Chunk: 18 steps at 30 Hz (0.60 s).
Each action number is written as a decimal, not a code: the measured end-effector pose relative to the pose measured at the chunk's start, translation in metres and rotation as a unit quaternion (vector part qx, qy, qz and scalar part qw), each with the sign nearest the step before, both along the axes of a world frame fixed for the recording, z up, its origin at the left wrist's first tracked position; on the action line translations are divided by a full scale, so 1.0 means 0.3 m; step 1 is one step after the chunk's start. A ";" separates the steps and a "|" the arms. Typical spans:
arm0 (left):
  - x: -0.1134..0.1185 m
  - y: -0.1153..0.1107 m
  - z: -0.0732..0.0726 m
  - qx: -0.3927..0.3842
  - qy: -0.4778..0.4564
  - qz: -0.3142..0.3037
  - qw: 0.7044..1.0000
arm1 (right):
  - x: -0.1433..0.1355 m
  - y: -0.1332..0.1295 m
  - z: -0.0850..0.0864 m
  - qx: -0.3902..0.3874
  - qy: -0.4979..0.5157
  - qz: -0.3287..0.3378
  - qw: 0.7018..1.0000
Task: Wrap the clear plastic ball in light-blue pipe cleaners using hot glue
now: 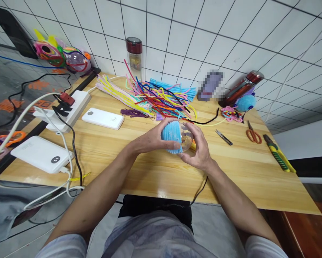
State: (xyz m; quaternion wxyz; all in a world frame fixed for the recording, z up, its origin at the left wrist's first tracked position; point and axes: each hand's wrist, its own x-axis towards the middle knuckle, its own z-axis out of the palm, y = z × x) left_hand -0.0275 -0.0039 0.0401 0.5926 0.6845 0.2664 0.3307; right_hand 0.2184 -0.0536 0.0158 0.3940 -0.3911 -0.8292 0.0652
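Observation:
Between my two hands, above the wooden table, is a clear plastic ball (187, 138) whose left half is wrapped in rows of light blue pipe cleaner (171, 136). My left hand (157, 138) grips the blue half, its thumb lying across the front. Curved round the clear half is my right hand (199, 148), with fingers at the top and thumb below. A short blue end sticks up from the ball. Something yellow-orange, partly hidden, lies behind the ball near my right palm. Beyond my hands lies a heap of loose multicoloured pipe cleaners (163, 96).
Scissors (254, 134), thread snips (223, 137) and green-yellow pliers (278, 154) lie at right. White power banks (103, 118), a power strip (69, 111) and looping cables occupy the left. A glass bottle (134, 59) and a red flask (241, 87) are near the tiled wall.

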 end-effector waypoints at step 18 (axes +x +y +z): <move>0.009 0.002 -0.006 -0.018 0.018 0.023 0.999 | 0.005 0.002 -0.004 -0.025 0.021 0.012 0.999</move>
